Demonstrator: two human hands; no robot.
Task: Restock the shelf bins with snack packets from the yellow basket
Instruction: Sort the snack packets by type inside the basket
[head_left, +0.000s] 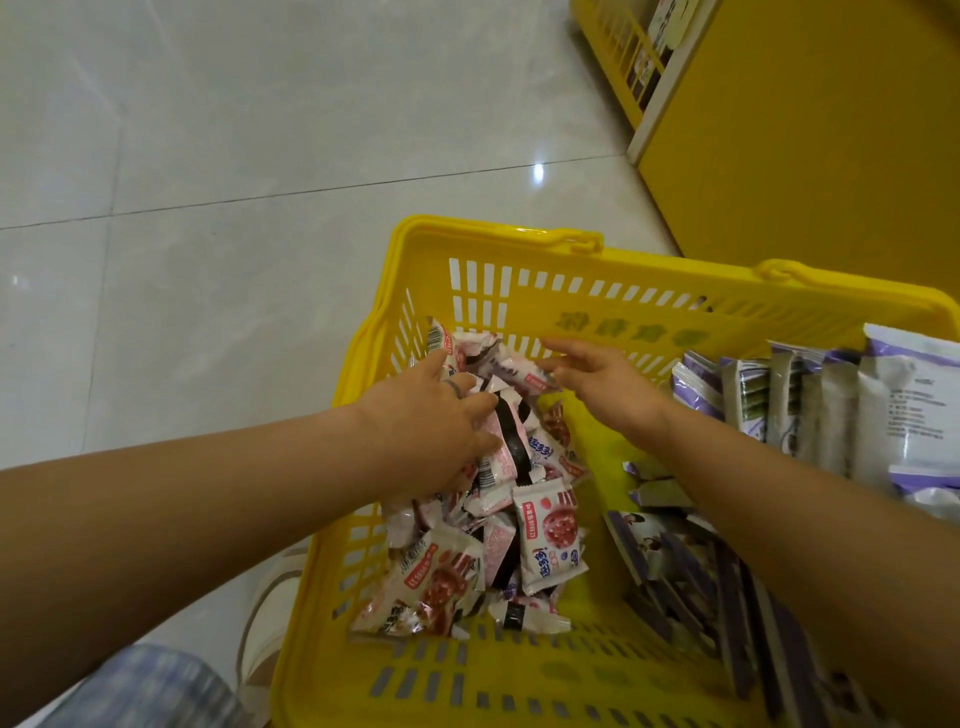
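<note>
A yellow basket (519, 254) stands on the floor below me. Its left half holds a heap of small pink-and-white snack packets (545, 535); its right half holds purple-and-white packets (841, 410), some standing on edge. Both hands are inside the basket over the pink heap. My left hand (431, 421) grips a bunch of pink packets, fingers curled around them. My right hand (602, 384) reaches toward the far wall, its fingertips pinching the end of one pink packet (524, 371).
Pale glossy floor tiles (234, 156) spread to the left and behind the basket. A yellow shelf unit (810, 130) stands at the upper right, with a yellow slotted bin (618, 57) at its base. A shoe (275, 613) and a patterned trouser leg (150, 691) show at lower left.
</note>
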